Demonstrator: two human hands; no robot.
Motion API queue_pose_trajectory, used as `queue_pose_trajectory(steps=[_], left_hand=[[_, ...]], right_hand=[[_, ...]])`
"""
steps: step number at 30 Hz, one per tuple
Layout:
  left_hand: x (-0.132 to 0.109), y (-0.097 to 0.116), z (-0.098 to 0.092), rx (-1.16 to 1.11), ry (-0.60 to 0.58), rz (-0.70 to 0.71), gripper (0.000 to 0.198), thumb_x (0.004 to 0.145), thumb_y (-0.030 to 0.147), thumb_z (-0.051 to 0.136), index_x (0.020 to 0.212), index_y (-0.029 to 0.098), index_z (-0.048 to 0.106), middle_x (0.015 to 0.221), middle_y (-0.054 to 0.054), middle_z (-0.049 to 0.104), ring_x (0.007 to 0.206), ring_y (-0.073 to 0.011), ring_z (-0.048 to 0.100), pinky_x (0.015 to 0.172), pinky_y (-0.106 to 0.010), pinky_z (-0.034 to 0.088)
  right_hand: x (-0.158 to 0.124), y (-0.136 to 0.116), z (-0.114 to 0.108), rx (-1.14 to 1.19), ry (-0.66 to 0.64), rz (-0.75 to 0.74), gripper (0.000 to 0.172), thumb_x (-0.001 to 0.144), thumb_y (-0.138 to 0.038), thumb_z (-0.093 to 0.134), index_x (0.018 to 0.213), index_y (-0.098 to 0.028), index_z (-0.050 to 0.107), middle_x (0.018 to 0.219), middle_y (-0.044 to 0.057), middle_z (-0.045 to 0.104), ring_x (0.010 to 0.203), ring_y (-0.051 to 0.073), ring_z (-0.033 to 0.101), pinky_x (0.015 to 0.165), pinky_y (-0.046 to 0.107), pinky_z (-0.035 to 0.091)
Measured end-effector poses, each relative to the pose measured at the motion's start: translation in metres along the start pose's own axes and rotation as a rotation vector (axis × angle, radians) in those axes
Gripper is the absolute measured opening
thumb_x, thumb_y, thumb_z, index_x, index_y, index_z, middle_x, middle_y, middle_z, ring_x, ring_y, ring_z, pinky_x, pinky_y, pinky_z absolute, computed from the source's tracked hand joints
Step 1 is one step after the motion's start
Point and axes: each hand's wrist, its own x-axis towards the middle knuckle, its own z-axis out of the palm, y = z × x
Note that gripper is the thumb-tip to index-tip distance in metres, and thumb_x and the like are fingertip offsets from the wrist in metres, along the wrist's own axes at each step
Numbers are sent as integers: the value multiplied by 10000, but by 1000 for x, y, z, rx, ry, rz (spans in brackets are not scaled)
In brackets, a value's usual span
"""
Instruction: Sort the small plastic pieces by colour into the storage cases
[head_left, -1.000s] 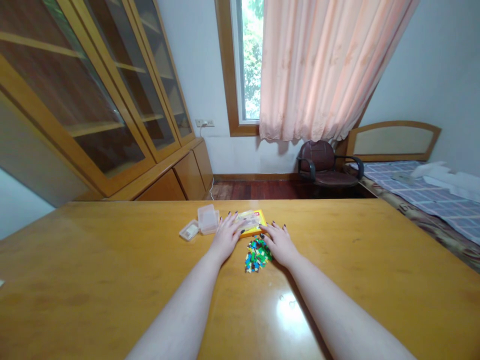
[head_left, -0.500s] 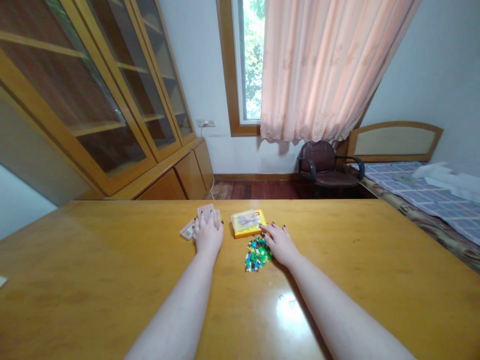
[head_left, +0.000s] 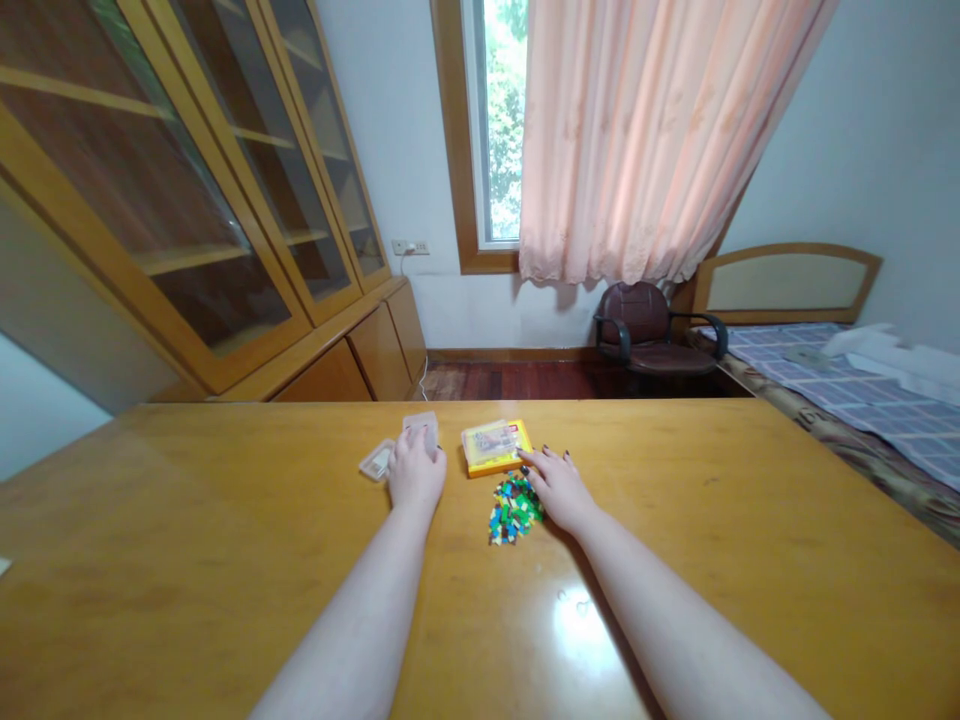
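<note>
A small translucent plastic box (head_left: 421, 422) lies on the table under my left hand (head_left: 415, 478). The fingers of this hand are bent over the box's near part, with the thumb along its right side. Just left of the fingers sits a second clear shallow box (head_left: 375, 461) with something pale in it. My right hand (head_left: 559, 490) rests open, fingers apart, at the right edge of a pile of tiny green, blue, white and yellow building bricks (head_left: 511, 515). Its fingertips are close to a yellow box (head_left: 491, 467), which carries a clear plastic lid (head_left: 487, 440).
The wooden table (head_left: 225, 560) spans the foreground. Beyond its far edge are a glass-door cabinet (head_left: 247, 180) at left, a brown armchair (head_left: 645, 325), and a bed (head_left: 840, 370) at right. A pink curtain (head_left: 645, 140) hangs by the window.
The box under my left hand has turned and shifted slightly right, and the fingers have drawn closer together around it. My right hand has stayed nearly still beside the bricks.
</note>
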Motion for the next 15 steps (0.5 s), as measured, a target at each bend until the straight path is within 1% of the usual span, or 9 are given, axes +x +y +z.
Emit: queue_pose_trajectory(steps=[4, 9, 15], left_hand=[[-2, 2, 2, 12, -10, -26, 509, 759, 253, 527, 1257, 148, 505, 1374, -168, 429, 1229, -332, 434, 1003, -455, 362], [2, -3, 8, -35, 27, -13, 594, 744, 270, 571, 1301, 126, 427, 1358, -169, 437, 1226, -317, 441, 1006, -434, 371], [7, -10, 14, -70, 32, -4, 573, 746, 243, 581, 1290, 122, 448, 1363, -173, 420, 1246, -315, 429, 1030, -419, 370]], right_hand=[[0, 1, 1, -4, 6, -4, 413, 928, -374, 370, 1318, -314, 492, 1356, 12, 519, 1326, 249, 351, 1108, 485, 144], [0, -1, -1, -15, 1, -4, 417, 925, -363, 374, 1324, -312, 485, 1356, 15, 519, 1331, 244, 343, 1107, 486, 145], [0, -2, -2, -25, -10, 1, 420, 919, -338, 380, 1325, -308, 483, 1366, 12, 508, 1337, 239, 332, 1107, 479, 151]])
